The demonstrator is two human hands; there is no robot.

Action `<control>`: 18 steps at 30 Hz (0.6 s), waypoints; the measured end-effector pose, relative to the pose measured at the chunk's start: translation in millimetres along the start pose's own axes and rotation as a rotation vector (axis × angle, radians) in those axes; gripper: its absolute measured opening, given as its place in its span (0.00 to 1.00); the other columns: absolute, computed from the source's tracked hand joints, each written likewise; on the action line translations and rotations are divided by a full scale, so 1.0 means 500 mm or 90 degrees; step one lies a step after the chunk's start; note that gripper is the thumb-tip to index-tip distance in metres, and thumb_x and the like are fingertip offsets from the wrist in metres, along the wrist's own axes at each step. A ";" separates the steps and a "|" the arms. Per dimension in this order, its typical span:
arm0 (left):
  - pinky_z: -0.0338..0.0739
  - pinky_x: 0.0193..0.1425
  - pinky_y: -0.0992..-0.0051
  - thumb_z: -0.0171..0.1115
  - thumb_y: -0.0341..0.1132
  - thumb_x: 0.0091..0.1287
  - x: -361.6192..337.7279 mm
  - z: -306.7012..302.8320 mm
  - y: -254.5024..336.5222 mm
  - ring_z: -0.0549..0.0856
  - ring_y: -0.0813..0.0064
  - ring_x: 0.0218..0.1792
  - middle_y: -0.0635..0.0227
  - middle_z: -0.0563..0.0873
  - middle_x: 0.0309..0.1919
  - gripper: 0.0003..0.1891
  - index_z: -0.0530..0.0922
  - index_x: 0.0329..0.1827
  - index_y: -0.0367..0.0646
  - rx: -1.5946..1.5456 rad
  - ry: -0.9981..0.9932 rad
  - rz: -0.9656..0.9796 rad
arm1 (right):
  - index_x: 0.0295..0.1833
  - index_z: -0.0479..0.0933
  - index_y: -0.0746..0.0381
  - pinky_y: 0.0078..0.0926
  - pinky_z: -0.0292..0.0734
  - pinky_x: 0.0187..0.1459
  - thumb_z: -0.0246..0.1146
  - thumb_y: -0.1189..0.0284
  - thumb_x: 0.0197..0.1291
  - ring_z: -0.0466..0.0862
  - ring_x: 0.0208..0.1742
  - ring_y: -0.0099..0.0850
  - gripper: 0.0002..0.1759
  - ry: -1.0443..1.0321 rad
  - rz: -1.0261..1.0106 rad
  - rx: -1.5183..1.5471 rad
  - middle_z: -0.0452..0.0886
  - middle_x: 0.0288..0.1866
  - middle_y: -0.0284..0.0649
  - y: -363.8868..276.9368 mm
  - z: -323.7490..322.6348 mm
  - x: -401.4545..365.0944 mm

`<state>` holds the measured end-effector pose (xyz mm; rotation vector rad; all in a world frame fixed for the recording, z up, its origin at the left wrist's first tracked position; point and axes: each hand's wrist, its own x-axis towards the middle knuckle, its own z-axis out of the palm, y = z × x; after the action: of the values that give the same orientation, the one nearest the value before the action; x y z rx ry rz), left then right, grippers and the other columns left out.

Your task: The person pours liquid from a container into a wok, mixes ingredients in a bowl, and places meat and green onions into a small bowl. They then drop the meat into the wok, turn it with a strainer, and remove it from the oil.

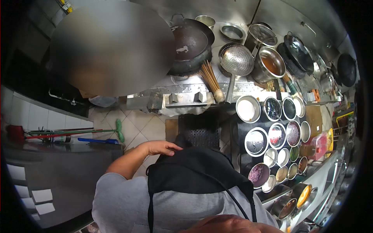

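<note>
My left hand (163,147) is held in front of my body, empty, fingers loosely stretched out at the edge of the black apron (194,171). The apron lies over my grey shirt (120,202). My right hand does not show. Ahead, a bamboo brush (211,79) and a perforated strainer (236,59) with a long handle rest on the metal stove (155,92). Beside the strainer stands a metal pot (261,73) of brown liquid. A large dark wok (190,42) sits farther back.
Round containers of sauces and ingredients, one with chopped purple onion (259,174), fill the right side. A dark counter (77,171) with white papers (42,195) stands at left, brooms (74,134) beyond it. A blurred shape covers the upper left. A black mat (200,132) lies on the floor.
</note>
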<state>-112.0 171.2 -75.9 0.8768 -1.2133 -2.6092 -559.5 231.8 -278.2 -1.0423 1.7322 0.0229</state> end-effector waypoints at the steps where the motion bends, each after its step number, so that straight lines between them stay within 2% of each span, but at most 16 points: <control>1: 0.64 0.63 0.74 0.64 0.37 0.61 -0.004 -0.040 -0.027 0.73 0.72 0.57 0.65 0.75 0.56 0.26 0.70 0.62 0.41 0.035 0.082 -0.060 | 0.44 0.80 0.58 0.43 0.74 0.48 0.52 0.59 0.57 0.80 0.47 0.47 0.18 0.001 -0.002 -0.005 0.80 0.46 0.52 -0.016 0.005 -0.002; 2: 0.70 0.59 0.74 0.62 0.34 0.61 -0.007 -0.082 -0.057 0.78 0.71 0.51 0.65 0.81 0.49 0.19 0.76 0.56 0.40 0.070 0.163 -0.120 | 0.43 0.80 0.58 0.43 0.74 0.48 0.52 0.59 0.57 0.80 0.47 0.47 0.18 0.004 0.000 -0.006 0.80 0.45 0.52 -0.030 0.013 -0.004; 3: 0.70 0.59 0.74 0.62 0.34 0.61 -0.009 -0.126 -0.097 0.78 0.71 0.51 0.65 0.81 0.49 0.19 0.76 0.56 0.40 0.069 0.158 -0.116 | 0.43 0.80 0.58 0.43 0.74 0.48 0.52 0.59 0.57 0.80 0.47 0.47 0.18 0.005 0.002 -0.007 0.80 0.45 0.51 -0.045 0.019 -0.005; 5: 0.79 0.44 0.73 0.62 0.38 0.62 -0.020 -0.209 -0.184 0.83 0.72 0.38 0.64 0.84 0.38 0.14 0.81 0.47 0.40 0.092 0.328 -0.178 | 0.43 0.80 0.58 0.42 0.74 0.48 0.52 0.59 0.57 0.80 0.47 0.47 0.18 0.008 0.005 -0.011 0.80 0.45 0.51 -0.067 0.032 -0.013; 6: 0.79 0.44 0.73 0.62 0.38 0.62 -0.035 -0.242 -0.213 0.83 0.72 0.38 0.64 0.84 0.38 0.14 0.81 0.47 0.40 0.091 0.324 -0.179 | 0.43 0.80 0.58 0.42 0.74 0.47 0.52 0.59 0.57 0.80 0.47 0.47 0.18 0.012 0.009 -0.010 0.80 0.45 0.51 -0.076 0.039 -0.017; 8: 0.81 0.34 0.71 0.61 0.45 0.62 -0.067 -0.304 -0.254 0.84 0.68 0.30 0.61 0.84 0.34 0.16 0.82 0.42 0.41 0.833 0.184 -0.299 | 0.43 0.80 0.58 0.42 0.74 0.47 0.52 0.59 0.57 0.80 0.47 0.47 0.18 0.017 0.014 -0.015 0.80 0.45 0.51 -0.091 0.051 -0.019; 9: 0.81 0.34 0.71 0.61 0.45 0.62 -0.079 -0.327 -0.282 0.84 0.68 0.30 0.61 0.84 0.34 0.16 0.82 0.42 0.41 0.837 0.181 -0.300 | 0.42 0.80 0.58 0.42 0.74 0.47 0.53 0.59 0.57 0.80 0.47 0.47 0.18 0.021 0.018 -0.015 0.80 0.45 0.51 -0.097 0.058 -0.020; 11: 0.81 0.31 0.67 0.63 0.47 0.58 -0.100 -0.357 -0.328 0.83 0.63 0.26 0.60 0.83 0.30 0.16 0.83 0.35 0.40 0.468 0.381 -0.603 | 0.42 0.80 0.59 0.42 0.75 0.47 0.53 0.59 0.57 0.80 0.46 0.47 0.18 0.024 0.027 -0.017 0.80 0.45 0.51 -0.097 0.074 -0.022; 12: 0.81 0.31 0.67 0.63 0.47 0.58 -0.103 -0.360 -0.310 0.83 0.63 0.26 0.60 0.83 0.30 0.16 0.83 0.35 0.40 0.474 0.377 -0.603 | 0.42 0.81 0.59 0.42 0.75 0.47 0.53 0.59 0.57 0.80 0.46 0.47 0.18 0.025 0.033 -0.021 0.80 0.45 0.51 -0.096 0.080 -0.022; 14: 0.80 0.32 0.66 0.63 0.42 0.57 -0.109 -0.348 -0.264 0.83 0.60 0.25 0.58 0.82 0.27 0.13 0.82 0.36 0.40 0.440 0.386 -0.497 | 0.42 0.81 0.59 0.42 0.75 0.47 0.53 0.59 0.57 0.81 0.46 0.47 0.18 0.023 0.043 -0.027 0.81 0.45 0.51 -0.088 0.092 -0.021; 15: 0.80 0.32 0.66 0.63 0.42 0.57 -0.101 -0.388 -0.292 0.83 0.60 0.25 0.58 0.82 0.27 0.13 0.82 0.36 0.40 0.442 0.385 -0.500 | 0.41 0.81 0.59 0.42 0.75 0.47 0.53 0.59 0.57 0.81 0.46 0.47 0.18 0.018 0.046 -0.036 0.81 0.45 0.51 -0.086 0.099 -0.022; 17: 0.80 0.33 0.68 0.63 0.37 0.57 -0.079 -0.479 -0.368 0.83 0.63 0.25 0.57 0.83 0.26 0.14 0.80 0.43 0.39 1.097 0.108 0.111 | 0.41 0.81 0.59 0.41 0.75 0.47 0.53 0.58 0.57 0.81 0.46 0.47 0.18 0.011 0.052 -0.051 0.81 0.44 0.51 -0.084 0.112 -0.023; 18: 0.80 0.33 0.68 0.63 0.37 0.57 -0.079 -0.478 -0.369 0.83 0.63 0.25 0.57 0.83 0.26 0.14 0.80 0.43 0.39 1.100 0.097 0.110 | 0.41 0.81 0.59 0.41 0.75 0.47 0.53 0.58 0.56 0.81 0.46 0.47 0.18 0.004 0.048 -0.077 0.81 0.44 0.51 -0.075 0.112 -0.023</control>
<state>75.5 150.9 -314.8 0.8816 -3.1010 -0.7556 -492.3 242.7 -276.6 -1.0650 1.7934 0.1732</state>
